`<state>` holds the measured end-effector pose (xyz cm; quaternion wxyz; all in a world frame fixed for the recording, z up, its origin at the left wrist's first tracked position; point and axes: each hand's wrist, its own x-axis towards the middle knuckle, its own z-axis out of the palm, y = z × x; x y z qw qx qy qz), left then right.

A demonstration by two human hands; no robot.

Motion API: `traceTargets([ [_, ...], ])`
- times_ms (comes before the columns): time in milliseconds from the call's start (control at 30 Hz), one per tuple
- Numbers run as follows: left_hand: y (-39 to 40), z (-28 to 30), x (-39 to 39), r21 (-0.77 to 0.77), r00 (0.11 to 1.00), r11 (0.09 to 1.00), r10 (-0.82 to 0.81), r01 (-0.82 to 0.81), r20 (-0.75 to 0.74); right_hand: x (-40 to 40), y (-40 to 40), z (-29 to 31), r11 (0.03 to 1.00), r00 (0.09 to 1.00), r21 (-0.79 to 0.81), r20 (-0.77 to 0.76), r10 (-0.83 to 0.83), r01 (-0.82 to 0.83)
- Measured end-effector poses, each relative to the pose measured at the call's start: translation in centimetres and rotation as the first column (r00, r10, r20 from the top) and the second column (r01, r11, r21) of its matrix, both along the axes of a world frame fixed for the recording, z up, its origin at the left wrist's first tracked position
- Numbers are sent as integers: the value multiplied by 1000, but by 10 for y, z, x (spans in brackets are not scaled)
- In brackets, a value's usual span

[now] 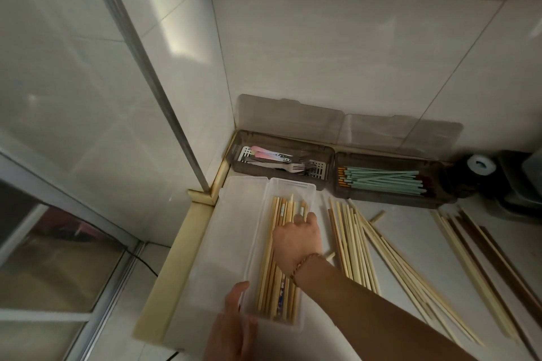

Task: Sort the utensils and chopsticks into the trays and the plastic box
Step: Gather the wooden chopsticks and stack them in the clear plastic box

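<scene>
Right hand (297,239) reaches into the plastic box (255,246), fingers curled on the wooden chopsticks (278,275) already inside, left hand (234,319) flat against its near wall, while loose chopsticks (355,246) right of the box await sorting.

Box (308,193) with chopsticks (274,281) sits before two trays: forks (281,163) in the left, chopsticks (384,180) in the right.
</scene>
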<state>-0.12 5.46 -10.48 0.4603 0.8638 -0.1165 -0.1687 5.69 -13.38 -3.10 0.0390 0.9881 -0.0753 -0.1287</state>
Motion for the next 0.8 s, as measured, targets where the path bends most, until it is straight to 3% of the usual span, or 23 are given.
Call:
traceTargets([
  [100, 2, 6, 3, 63, 987, 987, -146, 150, -60, -2, -4, -7, 988, 991, -107, -81, 107, -115],
  [233, -3, 15, 1, 17, 1000, 1000, -14, 14, 5, -6, -5, -6, 977, 981, -140, -124, 147, -164],
  [300, -3, 18, -3, 11, 1000, 1000, -27, 27, -4, -10, -7, -2, 982, 981, -75, -98, 166, -173],
  [400, -3, 17, -1, 37, 999, 998, -39, 40, -29, -28, -21, 0, 947, 957, 212, 215, 196, -242],
  [467, -3, 16, 0, 82, 996, 994, -65, 70, -63, -52, -41, -4, 902, 844, 335, 533, 56, -272],
  [500, -4, 17, -1, 79, 994, 995, -61, 68, -86, -66, -54, -9, 903, 787, 369, 614, -59, -219],
  [567, -7, 18, -2, 25, 995, 999, -24, 26, -94, -95, -82, -17, 886, 762, 461, 558, -328, 44],
  [633, -9, 21, -3, 19, 997, 1000, -5, 6, -82, -118, -106, -26, 802, 747, 491, 377, -548, 340],
  [700, -9, 24, -5, 21, 997, 1000, 1, 0, -74, -133, -121, -34, 769, 760, 415, 233, -607, 487],
  [800, -10, 25, -8, 30, 1000, 1000, -2, 3, -22, -144, -121, -41, 750, 778, 349, 85, -623, 563],
])
